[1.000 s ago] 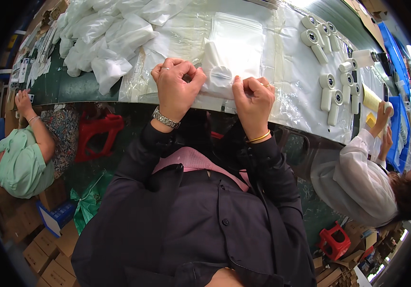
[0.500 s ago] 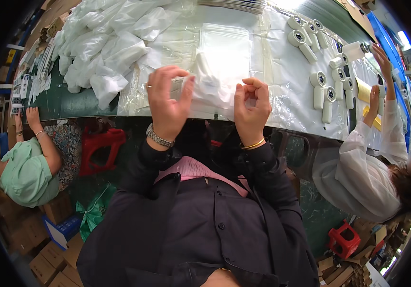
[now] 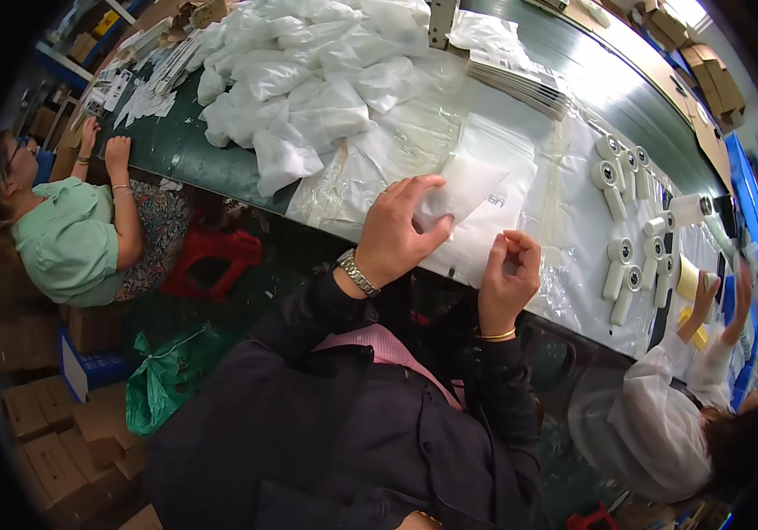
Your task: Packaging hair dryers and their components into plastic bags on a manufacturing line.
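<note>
A white plastic bag (image 3: 460, 196), bunched round something I cannot make out, lies at the near edge of the table. My left hand (image 3: 401, 228) has its thumb and fingers closed on the bag's left side. Just right of it, my right hand (image 3: 509, 276) is held with curled fingers and the thumb against them. Whatever those fingertips pinch, if anything, is hidden. Beyond the bag lies a stack of flat translucent bags (image 3: 511, 146), partly under it.
A big heap of filled white bags (image 3: 317, 79) covers the table's left. Folded printed sheets (image 3: 520, 79) are stacked behind. Several white handheld fans (image 3: 619, 256) lie to the right. One co-worker (image 3: 70, 230) sits at left, another (image 3: 644, 424) at right.
The view has turned, so the table now slants down to the right. My left hand, apart from the bag before, has closed on it. My right hand stays curled nearby.
</note>
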Demonstrator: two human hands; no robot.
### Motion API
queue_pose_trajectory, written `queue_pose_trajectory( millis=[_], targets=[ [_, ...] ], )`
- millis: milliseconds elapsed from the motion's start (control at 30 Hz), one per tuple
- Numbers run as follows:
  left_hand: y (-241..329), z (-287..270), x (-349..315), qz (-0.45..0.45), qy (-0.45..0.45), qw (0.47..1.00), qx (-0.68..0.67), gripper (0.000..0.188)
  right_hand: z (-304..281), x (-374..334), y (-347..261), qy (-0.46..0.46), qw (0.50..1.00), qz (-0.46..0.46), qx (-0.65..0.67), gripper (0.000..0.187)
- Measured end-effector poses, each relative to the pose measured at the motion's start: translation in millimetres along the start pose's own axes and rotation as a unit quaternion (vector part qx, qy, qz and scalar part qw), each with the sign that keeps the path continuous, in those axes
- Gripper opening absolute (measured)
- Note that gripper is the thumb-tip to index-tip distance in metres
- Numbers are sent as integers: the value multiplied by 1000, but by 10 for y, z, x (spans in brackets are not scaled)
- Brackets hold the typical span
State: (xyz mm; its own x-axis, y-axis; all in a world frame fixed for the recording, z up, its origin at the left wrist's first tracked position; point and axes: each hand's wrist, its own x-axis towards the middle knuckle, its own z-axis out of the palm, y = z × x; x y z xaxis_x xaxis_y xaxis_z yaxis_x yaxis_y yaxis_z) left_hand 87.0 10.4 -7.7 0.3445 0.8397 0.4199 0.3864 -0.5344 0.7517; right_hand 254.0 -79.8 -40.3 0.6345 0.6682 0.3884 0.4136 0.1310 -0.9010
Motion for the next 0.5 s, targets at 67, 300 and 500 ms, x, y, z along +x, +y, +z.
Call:
queue_pose_trajectory(
  millis=[67, 300, 500],
  targets=[
    [-87, -43, 8, -38, 21, 997, -68, 52, 1, 0, 5, -2, 1000, -1, -3, 9],
    [-346, -591, 182, -58, 171, 983, 32, 43, -13, 14, -6, -7, 1000, -3, -14, 10],
    [-868, -1041, 437, -28, 252, 939, 231, 51, -5, 5, 0, -5, 1000, -12, -25, 10]
  ],
)
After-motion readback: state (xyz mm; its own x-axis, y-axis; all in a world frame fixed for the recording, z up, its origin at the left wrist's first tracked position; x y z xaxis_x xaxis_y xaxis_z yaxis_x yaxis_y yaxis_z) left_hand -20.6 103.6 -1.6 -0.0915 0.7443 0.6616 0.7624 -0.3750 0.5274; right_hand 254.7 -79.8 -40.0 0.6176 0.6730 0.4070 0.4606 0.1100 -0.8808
